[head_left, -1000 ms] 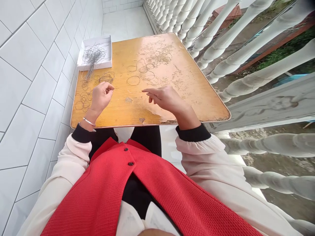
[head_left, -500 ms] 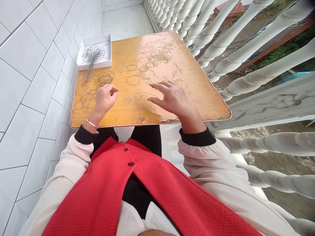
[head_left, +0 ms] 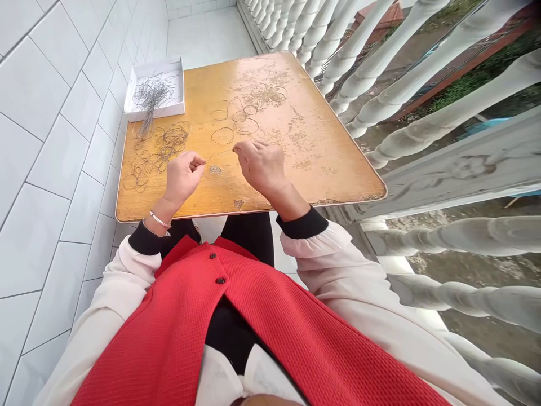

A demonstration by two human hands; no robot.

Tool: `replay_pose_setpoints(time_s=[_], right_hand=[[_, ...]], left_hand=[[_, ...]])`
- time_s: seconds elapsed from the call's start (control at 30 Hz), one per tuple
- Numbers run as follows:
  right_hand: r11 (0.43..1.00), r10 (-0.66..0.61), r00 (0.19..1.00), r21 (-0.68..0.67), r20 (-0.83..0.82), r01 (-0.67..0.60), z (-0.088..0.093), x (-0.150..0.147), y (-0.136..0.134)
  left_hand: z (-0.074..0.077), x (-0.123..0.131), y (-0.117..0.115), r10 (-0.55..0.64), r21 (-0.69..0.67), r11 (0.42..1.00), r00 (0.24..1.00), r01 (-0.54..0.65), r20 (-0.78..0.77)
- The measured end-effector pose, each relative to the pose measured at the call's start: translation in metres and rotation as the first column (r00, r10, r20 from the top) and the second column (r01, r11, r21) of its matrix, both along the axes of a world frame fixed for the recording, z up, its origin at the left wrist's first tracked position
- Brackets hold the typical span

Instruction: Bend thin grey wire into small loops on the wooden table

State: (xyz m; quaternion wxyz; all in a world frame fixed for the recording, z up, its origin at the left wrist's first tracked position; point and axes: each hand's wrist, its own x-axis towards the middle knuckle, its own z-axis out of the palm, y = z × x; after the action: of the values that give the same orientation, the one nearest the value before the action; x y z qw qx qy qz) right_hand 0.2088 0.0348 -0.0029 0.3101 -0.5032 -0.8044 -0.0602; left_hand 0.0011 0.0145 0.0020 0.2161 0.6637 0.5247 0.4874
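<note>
Pinching wire (head_left: 218, 154) in left hand (head_left: 182, 177) and right hand (head_left: 258, 166) grips, near tabletop edge (head_left: 190, 216).

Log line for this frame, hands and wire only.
left hand pinches thin wire | right hand near its end | wire loops on wooden tabletop

Wooden table (head_left: 321, 163), orange-gold veneer, worn patchy, pale metal edge, straight ahead at 12. White cardboard box (head_left: 182, 84) on its far corner, about 11 o'clock. White tiled wall (head_left: 54, 169) runs along 9. White balustrade rail (head_left: 465, 163) with turned balusters at 3. White floor tiles (head_left: 207, 34) at 12, beyond table. Grass (head_left: 448, 93) outside, about 2.
</note>
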Motion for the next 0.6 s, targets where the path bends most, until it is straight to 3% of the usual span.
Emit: replay_pose_setpoints(time_s=[0.1,0.27,0.4,0.6], right_hand=[[0.999,0.020,0.998,-0.028,-0.061,-0.021,-0.0020,0.0009,0.0007],[0.997,0.059,0.998,-0.052,-0.021,-0.060,0.0018,0.0029,-0.0029],[0.999,0.044,0.999,-0.024,-0.007,-0.044,0.0061,0.0015,-0.0048],[0.996,0.041,0.995,-0.073,-0.088,-0.048,0.0048,-0.0042,-0.0052]], left_hand=[[-0.0008,0.0019,0.0007,-0.012,-0.067,0.998,0.996,0.018,0.085],[0.0046,0.0048,-0.0001,-0.001,-0.138,0.990,0.994,0.016,0.109],[0.0026,0.0056,-0.0009,-0.010,-0.087,0.996,1.000,0.010,0.009],[0.0023,0.0101,-0.0058,-0.025,0.087,0.995,0.964,0.049,-0.266]])
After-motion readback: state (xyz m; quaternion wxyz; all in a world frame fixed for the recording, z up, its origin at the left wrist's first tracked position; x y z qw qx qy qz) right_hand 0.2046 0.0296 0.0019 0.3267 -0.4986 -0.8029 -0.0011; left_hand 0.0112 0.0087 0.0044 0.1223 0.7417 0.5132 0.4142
